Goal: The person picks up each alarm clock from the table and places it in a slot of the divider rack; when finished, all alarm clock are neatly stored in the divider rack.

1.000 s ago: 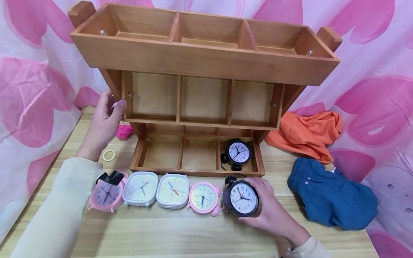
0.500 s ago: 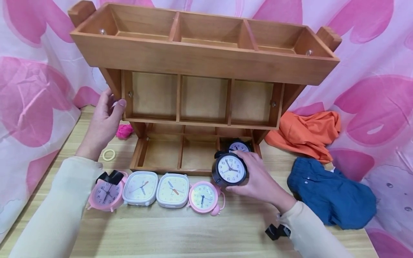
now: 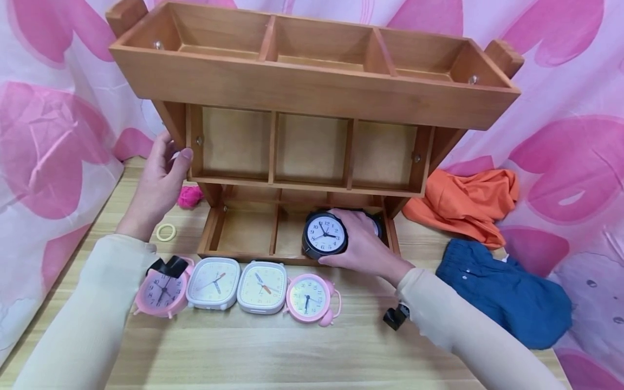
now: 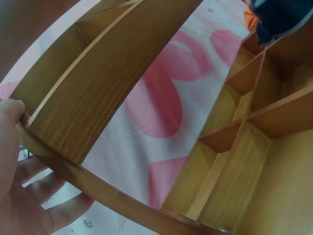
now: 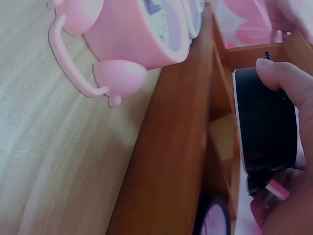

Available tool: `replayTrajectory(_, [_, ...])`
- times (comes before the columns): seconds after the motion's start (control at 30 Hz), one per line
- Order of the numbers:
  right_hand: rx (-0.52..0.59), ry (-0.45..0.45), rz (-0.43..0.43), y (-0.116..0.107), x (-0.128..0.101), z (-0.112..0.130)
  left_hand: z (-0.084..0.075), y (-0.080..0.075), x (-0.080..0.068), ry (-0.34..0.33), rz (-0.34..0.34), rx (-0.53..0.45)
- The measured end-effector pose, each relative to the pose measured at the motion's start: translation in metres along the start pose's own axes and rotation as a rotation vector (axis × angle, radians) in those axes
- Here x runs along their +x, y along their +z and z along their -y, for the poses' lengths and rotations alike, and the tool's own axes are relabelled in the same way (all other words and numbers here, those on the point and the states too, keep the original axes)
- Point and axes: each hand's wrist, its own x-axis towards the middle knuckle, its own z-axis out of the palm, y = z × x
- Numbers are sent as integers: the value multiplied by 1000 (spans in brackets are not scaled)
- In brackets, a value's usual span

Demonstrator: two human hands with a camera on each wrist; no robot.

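My right hand [image 3: 363,241] grips a round black alarm clock [image 3: 325,234], its white dial facing up toward me, over the bottom tier's middle compartment. In the right wrist view, thumb and fingers curl around the black casing [image 5: 266,120]. A second black alarm clock [image 3: 378,225] in the right compartment is mostly hidden behind that hand. My left hand [image 3: 158,179] holds the left side of the three-tier wooden shelf [image 3: 312,84]; in the left wrist view, its thumb and fingers lie on opposite sides of the wooden side rail [image 4: 112,191].
Before the shelf stand a pink clock [image 3: 162,292], two white square clocks [image 3: 213,283] and another pink clock [image 3: 308,298]. A pale ring [image 3: 166,232] and a pink ball [image 3: 189,196] lie left. Orange cloth [image 3: 468,200] and blue cloth [image 3: 504,292] lie right.
My right hand has lifted the black alarm clock from the right end of the row and carried it up and left over the bottom tier. The left hand has stayed on the shelf.
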Motion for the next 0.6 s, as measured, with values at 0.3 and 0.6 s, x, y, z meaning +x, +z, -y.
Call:
replayTrajectory(0.3, [-45, -8, 70, 20, 33, 4, 0, 1, -1, 10, -3, -14])
replayTrajectory(0.6, [-150, -31, 141, 35, 53, 7, -1, 1, 0, 0, -2, -6])
